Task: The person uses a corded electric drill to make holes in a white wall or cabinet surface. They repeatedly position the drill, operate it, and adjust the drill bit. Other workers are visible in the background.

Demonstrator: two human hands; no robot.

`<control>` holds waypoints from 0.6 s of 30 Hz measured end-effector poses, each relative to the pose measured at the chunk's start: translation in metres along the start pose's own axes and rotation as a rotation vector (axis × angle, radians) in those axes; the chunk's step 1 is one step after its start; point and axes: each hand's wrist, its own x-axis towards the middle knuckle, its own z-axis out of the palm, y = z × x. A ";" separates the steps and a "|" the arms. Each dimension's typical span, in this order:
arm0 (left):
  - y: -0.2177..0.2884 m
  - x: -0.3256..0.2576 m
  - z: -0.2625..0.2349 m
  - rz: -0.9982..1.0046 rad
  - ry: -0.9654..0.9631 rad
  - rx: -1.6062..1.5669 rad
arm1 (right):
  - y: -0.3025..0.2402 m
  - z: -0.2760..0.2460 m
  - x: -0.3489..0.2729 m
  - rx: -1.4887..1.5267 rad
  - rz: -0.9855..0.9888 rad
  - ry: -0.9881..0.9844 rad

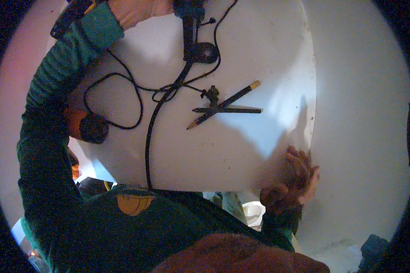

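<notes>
In a green sleeve my left arm reaches up the left side. My left hand (143, 10) is cut off by the top edge, right beside a dark power tool (189, 34); its fingers are hidden, so its grip does not show. My right hand (294, 177) rests at the lower right of the white panel (191, 154), fingers loosely bent and apart, nothing visible in them. Between the hands a dark pencil (239, 96) with a pale end crosses a thin black pen (246, 110). A small dark metal piece, like a chuck key (212, 94), touches them.
A thick black power cord (148, 141) runs from the tool down past the panel's near edge. A thin black cord (139, 102) loops across the left. Against my left sleeve lies an orange and black object (89, 127). Below the panel a white container (253, 214) shows.
</notes>
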 end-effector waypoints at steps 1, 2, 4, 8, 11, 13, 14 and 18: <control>0.002 -0.003 0.000 0.006 0.009 0.017 | 0.000 0.000 0.000 0.002 0.000 0.005; 0.001 -0.003 0.000 0.006 0.008 0.032 | -0.002 0.002 0.003 -0.002 0.007 0.008; -0.003 0.001 0.001 0.051 0.007 0.050 | -0.010 0.002 0.003 -0.006 0.036 0.009; 0.003 -0.005 0.003 0.004 0.068 0.137 | -0.012 0.005 0.004 0.040 0.072 0.021; 0.001 -0.005 -0.003 0.014 0.034 0.084 | -0.008 0.009 -0.003 0.156 0.122 0.084; 0.000 -0.006 -0.003 0.027 0.031 0.075 | -0.012 0.014 -0.011 0.390 0.415 0.110; 0.000 -0.006 -0.001 0.036 0.028 0.077 | -0.015 0.015 -0.009 0.381 0.416 0.124; 0.004 -0.006 0.002 0.023 0.037 0.083 | -0.012 0.010 -0.002 0.339 0.229 0.132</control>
